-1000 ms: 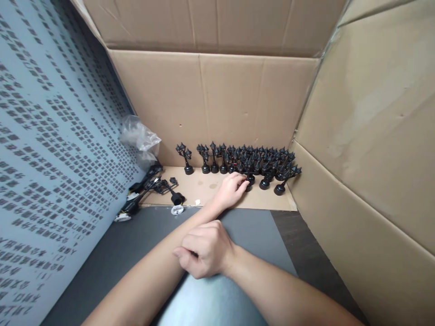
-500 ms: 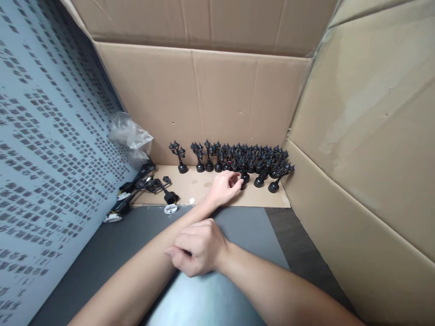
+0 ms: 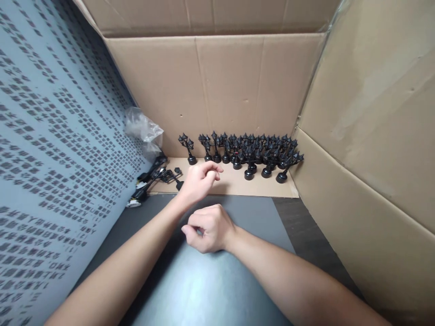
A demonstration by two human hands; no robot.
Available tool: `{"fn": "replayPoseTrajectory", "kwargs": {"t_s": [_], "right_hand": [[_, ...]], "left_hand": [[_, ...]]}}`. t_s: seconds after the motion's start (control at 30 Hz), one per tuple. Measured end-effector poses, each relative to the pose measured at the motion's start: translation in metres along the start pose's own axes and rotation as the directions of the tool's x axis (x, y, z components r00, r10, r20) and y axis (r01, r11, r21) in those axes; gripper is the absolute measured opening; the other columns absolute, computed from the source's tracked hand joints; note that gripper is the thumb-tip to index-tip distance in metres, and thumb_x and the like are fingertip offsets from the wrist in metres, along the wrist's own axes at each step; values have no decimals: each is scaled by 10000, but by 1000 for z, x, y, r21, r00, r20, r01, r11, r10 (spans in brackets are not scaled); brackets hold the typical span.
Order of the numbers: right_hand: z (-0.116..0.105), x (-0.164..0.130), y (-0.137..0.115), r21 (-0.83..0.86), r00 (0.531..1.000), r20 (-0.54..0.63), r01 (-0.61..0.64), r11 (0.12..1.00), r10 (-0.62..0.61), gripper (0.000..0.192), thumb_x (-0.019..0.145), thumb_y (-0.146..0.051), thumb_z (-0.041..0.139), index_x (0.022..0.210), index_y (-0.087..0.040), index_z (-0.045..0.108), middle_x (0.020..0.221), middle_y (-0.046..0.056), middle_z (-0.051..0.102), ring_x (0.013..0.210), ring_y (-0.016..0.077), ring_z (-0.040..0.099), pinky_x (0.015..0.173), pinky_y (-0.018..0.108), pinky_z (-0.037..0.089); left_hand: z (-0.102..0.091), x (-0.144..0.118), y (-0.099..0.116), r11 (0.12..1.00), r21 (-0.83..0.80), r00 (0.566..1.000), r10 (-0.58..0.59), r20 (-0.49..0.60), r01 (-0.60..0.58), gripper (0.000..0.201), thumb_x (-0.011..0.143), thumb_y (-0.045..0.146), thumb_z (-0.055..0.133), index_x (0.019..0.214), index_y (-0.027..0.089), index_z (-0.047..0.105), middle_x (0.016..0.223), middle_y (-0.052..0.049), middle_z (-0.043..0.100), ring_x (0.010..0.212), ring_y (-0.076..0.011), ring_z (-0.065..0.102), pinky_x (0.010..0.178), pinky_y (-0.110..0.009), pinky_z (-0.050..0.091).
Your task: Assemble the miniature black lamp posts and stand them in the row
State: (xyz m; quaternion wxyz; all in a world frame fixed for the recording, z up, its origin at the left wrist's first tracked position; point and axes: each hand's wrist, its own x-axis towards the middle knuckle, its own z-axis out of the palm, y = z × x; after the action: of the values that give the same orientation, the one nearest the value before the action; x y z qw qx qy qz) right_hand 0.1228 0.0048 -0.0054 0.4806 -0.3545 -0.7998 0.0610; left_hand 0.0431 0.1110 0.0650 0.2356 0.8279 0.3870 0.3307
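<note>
Black plastic lamp posts [image 3: 249,154], crowded upright on a cardboard flap against the box's back wall.

Head view: the left hand [image 3: 199,181] is held above the flap, near the loose lamp parts [image 3: 159,176], fingers curled, nothing seen pinched. The right hand [image 3: 209,228] is rested on the dark mat [image 3: 238,290], fingers folded; any contents cannot be told. A pick is best made low at one base, so neighbouring posts are not toppled.
</note>
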Motion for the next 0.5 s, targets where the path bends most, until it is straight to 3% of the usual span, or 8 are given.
{"fn": "replayPoseTrajectory", "kwargs": {"t_s": [0.1,0.2,0.33,0.5], "right_hand": [[-1,1,0,-5,999,9,-51,999,51,384,947,-320,556,609,-229,399,564,-38,531,530,111,481,580,278,354],[-2,2,0,13,996,-3,-85,996,85,405,969,-324,529,610,-230,368,572,-36,504,539,114,445,597,285,340],[-5,1,1,68,995,-9,-94,993,95,407,982,-323,506,614,-229,361,576,-35,470,544,117,399,606,286,333],[-6,-2,1,36,995,47,-93,995,91,393,987,-324,538,621,-217,444,600,-25,538,569,121,425,630,291,319]], "left_hand": [[-36,-18,-9,982,185,991,-20,-134,45,311,917,266,472,1037,206,752,857,-20,770,659,-179,637,686,-292,461],[-55,-33,-28,851,492,980,-117,-162,183,295,969,401,506,1011,195,713,846,-72,749,766,-256,683,739,-338,466],[-49,-47,-49,717,616,943,-293,-157,326,576,984,693,450,1093,154,624,1077,-214,744,1004,-395,715,833,-420,494],[-37,-57,-56,718,505,874,-443,-201,479,557,967,707,467,1099,176,570,1026,-202,745,947,-408,720,784,-434,488]]}}
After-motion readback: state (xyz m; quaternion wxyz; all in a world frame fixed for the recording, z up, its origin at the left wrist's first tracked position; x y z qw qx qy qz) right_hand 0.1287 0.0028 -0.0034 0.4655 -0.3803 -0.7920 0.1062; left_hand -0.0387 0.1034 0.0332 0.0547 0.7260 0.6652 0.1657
